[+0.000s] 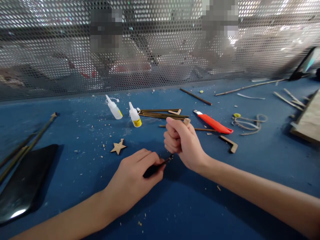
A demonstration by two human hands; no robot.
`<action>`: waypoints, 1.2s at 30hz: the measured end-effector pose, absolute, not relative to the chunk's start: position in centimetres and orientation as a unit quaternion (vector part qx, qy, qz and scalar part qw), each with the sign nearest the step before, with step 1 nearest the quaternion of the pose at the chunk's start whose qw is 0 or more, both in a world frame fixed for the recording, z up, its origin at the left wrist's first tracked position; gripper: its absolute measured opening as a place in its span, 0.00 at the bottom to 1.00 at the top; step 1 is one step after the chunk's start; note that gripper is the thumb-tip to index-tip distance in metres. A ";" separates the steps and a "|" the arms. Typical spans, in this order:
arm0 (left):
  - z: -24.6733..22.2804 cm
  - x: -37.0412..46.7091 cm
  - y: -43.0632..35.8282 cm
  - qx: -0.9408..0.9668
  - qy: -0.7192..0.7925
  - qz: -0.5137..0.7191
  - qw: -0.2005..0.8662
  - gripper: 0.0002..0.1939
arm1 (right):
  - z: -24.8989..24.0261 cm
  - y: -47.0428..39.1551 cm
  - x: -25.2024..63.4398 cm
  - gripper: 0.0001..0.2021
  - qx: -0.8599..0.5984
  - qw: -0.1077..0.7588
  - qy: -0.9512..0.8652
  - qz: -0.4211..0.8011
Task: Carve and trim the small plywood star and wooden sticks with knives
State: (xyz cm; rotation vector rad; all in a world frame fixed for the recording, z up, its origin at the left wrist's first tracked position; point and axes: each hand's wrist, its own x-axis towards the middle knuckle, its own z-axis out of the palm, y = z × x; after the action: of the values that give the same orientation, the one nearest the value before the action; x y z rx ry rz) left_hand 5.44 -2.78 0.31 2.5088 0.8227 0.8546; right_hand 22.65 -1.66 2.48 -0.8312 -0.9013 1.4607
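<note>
My left hand (pixel 137 176) is closed around a dark, slim object (pixel 151 170), whose narrow end points right towards my other hand; its kind is mostly hidden by the fingers. My right hand (pixel 182 141) makes a fist just above that narrow end. From the top of the fist shows a light wooden end (pixel 186 121), and below it a small dark tip meets or nearly meets the object in my left hand. A small wooden star (pixel 118 146) lies left of my left hand. Beyond my right hand lies a cutter knife with a red handle (pixel 215 123).
Two small glue bottles (pixel 114 108) stand towards the back. A bundle of thin brown sticks (pixel 162 115) lies behind my hands. An L-shaped wooden piece (pixel 229 144) and string (pixel 250 125) are at right. A black phone-like slab (pixel 27 180) lies left. A perforated metal screen (pixel 160 60) borders the back.
</note>
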 end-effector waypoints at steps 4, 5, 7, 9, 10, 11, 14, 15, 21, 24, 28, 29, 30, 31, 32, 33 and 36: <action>0.3 5.1 -3.3 0.929 0.188 0.308 0.079 0.06 | 4.3 -1.3 24.3 0.22 -0.464 0.471 -0.589 0.465; 0.4 5.0 -3.4 0.935 0.171 0.304 0.058 0.07 | 4.6 -1.1 24.9 0.19 -0.491 0.427 -0.656 0.383; 0.5 4.7 -3.6 0.941 0.158 0.298 0.032 0.08 | 4.9 -0.7 26.2 0.13 -0.511 0.348 -0.751 0.232; 0.5 4.4 -3.8 0.942 0.153 0.300 0.012 0.08 | 4.8 -0.3 28.0 0.14 -0.513 0.290 -0.800 0.113; 0.5 4.3 -3.8 0.942 0.148 0.301 0.000 0.09 | 4.6 -0.2 29.1 0.16 -0.531 0.266 -0.802 0.061; 0.5 4.2 -3.9 0.943 0.140 0.303 -0.014 0.09 | 4.3 -0.1 30.4 0.18 -0.553 0.238 -0.799 0.021; 0.6 4.0 -4.2 0.943 0.110 0.307 -0.071 0.11 | 3.2 -0.6 34.6 0.23 -0.635 0.151 -0.756 -0.049; 0.8 4.0 -4.3 0.942 0.098 0.308 -0.090 0.11 | 2.8 -0.9 36.0 0.24 -0.670 0.124 -0.727 -0.089; 2.1 3.8 -4.6 0.941 0.048 0.301 -0.149 0.06 | 1.8 -1.7 39.4 0.19 -0.706 0.021 -0.705 -0.057; 2.1 3.1 -4.8 0.935 0.025 0.329 -0.134 0.07 | 2.7 -1.5 38.8 0.17 -0.726 0.109 -0.677 -0.047; 0.5 3.0 -5.0 0.914 0.086 0.386 -0.088 0.14 | 3.2 -2.5 36.2 0.20 -0.697 0.317 -0.639 0.073; 0.1 3.1 -4.9 0.902 0.116 0.408 -0.079 0.15 | 3.1 -3.0 35.2 0.19 -0.672 0.334 -0.646 0.141; -0.3 3.3 -4.8 0.897 0.128 0.416 -0.079 0.16 | 2.9 -3.7 34.3 0.18 -0.649 0.336 -0.654 0.198; -0.6 3.5 -4.5 0.895 0.131 0.418 -0.085 0.16 | 2.7 -4.4 33.3 0.16 -0.632 0.325 -0.665 0.229; -0.6 3.6 -4.2 0.905 0.128 0.396 -0.092 0.16 | 2.6 -5.1 32.5 0.14 -0.630 0.305 -0.675 0.232; -0.5 3.6 -3.9 0.919 0.113 0.365 -0.103 0.16 | 2.4 -5.7 31.8 0.13 -0.629 0.299 -0.682 0.221; 0.8 3.6 -3.2 0.952 0.111 0.263 -0.111 0.16 | 2.2 -6.9 31.0 0.14 -0.594 0.295 -0.716 0.219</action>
State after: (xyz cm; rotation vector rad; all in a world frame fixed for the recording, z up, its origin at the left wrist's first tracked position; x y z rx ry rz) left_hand 3.60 -3.20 0.76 3.2210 0.3761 0.8910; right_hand 31.01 -6.89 2.18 -1.5796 -1.9055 0.5815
